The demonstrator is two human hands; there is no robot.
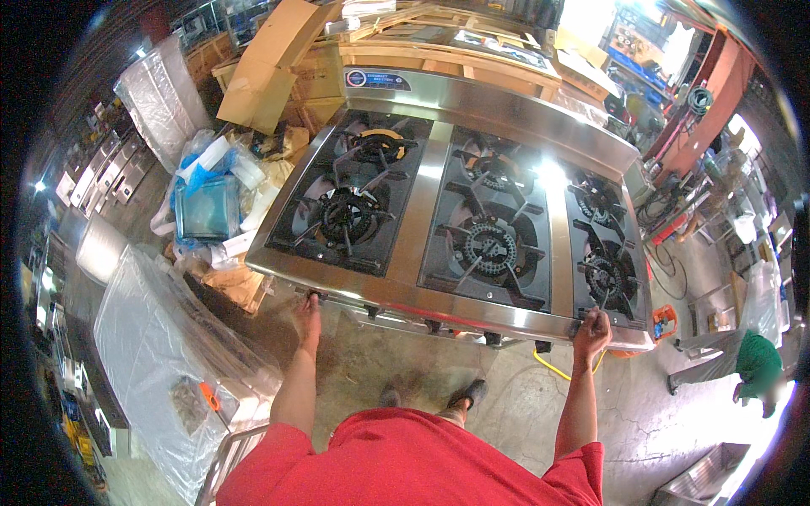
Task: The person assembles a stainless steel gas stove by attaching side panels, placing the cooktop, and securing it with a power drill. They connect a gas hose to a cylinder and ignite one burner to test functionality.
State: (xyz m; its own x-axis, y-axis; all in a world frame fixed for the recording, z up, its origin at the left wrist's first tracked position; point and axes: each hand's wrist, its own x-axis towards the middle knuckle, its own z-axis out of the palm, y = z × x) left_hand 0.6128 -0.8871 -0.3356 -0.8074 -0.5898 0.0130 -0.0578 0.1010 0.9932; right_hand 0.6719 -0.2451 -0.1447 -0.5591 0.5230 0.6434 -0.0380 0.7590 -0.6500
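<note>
Nearest us: our red short-sleeved shirt (405, 460), filling the lower edge, with both bare forearms reaching up from it; dark shoes (467, 394) on the stained grey concrete floor (506, 422) between them.

Left hand (309, 310): at the near left corner of the range, fingers folded up under the front rail beside a small dark control knob (315, 296); how tightly they close we cannot tell.

Right hand (591, 329): at the near right end of the same rail, fingers curled over its top edge in a firm grip, thumb below.

Principal item: one wide stainless-steel six-burner gas range (422, 211) directly ahead of us, spanning both hands; black cast-iron grates (489, 244) in three columns, raised steel back panel (506, 105) on the far side.

Low right: a yellow hose (553, 368) on the floor under the range front; an orange tool (665, 319) just beside the right corner.

Left: clear plastic sheeting (160, 346) over steel equipment; farther on, a heap of packaging with a blue-tinted flat panel (207, 207).

Far: brown cardboard sheets (270, 72) and a pale wooden crate frame (439, 46) behind the range.

Right edge: another person in green (758, 364), well apart from us.
</note>
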